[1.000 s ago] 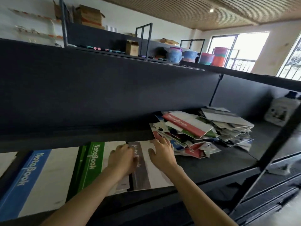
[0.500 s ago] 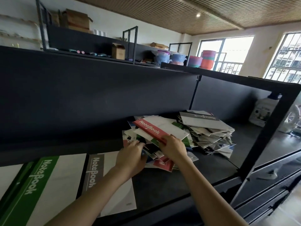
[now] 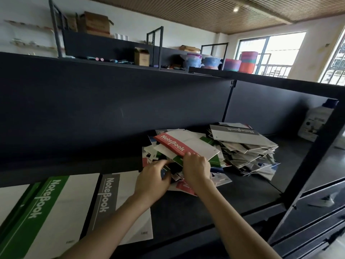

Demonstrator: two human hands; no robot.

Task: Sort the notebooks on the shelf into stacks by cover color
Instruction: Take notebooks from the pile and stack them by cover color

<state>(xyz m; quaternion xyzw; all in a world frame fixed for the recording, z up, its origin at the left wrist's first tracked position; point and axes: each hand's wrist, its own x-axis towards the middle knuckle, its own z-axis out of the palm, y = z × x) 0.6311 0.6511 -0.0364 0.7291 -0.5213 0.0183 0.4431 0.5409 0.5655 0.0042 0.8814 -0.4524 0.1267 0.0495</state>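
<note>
On the shelf (image 3: 186, 212), your right hand (image 3: 196, 168) still grips the red notebook (image 3: 173, 144), "NoteBook". Your left hand (image 3: 152, 179) now curls; hold unclear.

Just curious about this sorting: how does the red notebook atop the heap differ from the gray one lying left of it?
The red notebook has a red band, the gray notebook a gray one. The red one sits tilted atop the pile; the gray one lies flat on the shelf. The right hand grips the red one's edge; the gray one is unheld. Both are white with NoteBook lettering.
</note>
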